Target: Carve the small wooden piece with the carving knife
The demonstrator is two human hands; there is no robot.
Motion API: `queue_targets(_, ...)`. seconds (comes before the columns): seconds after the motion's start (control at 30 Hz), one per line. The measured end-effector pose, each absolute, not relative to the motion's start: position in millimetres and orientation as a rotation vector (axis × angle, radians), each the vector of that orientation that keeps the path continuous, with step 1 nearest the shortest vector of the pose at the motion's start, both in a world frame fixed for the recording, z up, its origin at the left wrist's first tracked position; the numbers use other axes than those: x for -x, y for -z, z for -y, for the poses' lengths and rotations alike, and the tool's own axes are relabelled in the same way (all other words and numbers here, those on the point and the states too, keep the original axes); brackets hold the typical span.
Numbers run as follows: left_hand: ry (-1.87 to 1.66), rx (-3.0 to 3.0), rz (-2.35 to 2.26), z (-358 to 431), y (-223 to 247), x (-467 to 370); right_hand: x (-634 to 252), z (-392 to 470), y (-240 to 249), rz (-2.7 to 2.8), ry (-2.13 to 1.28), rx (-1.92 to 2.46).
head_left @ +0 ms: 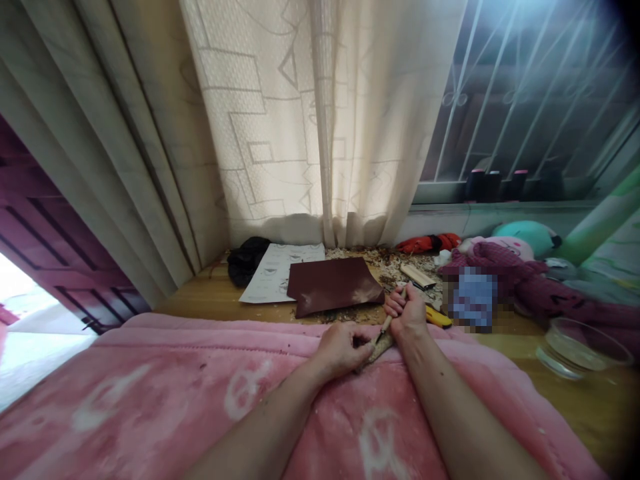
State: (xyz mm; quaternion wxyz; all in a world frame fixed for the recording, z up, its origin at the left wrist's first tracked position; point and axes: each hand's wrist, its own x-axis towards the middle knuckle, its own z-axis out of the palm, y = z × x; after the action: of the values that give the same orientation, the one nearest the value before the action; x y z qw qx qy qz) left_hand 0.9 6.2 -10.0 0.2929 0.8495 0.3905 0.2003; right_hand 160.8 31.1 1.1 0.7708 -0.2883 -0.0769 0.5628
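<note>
My right hand (407,313) is closed around the light handle of a thin carving tool (386,325), whose dark tip points down and left. The tip meets a small brownish carved piece (381,347), which looks like wood. My left hand (345,348) grips that piece from the left, thumb and fingers closed on it. Both hands are close together above the edge of a pink blanket (240,387). Just behind them lies a dark brown sheet (333,285). A yellow cutter (438,317) lies right beside my right hand.
Wood shavings (395,263) cover the wooden surface behind. White printed paper (273,273) and a black bag (247,261) lie at the left. A pale wooden block (417,275), red cloth (430,243), plush toys (520,267) and a clear bowl (575,353) are at the right.
</note>
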Motion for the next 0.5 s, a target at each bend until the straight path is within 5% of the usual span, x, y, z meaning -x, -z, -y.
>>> queue_targets(0.5, -0.386, -2.214, -0.955, -9.4, 13.5, 5.7, -149.6, -27.5, -8.4, 0.233, -1.156, 0.674)
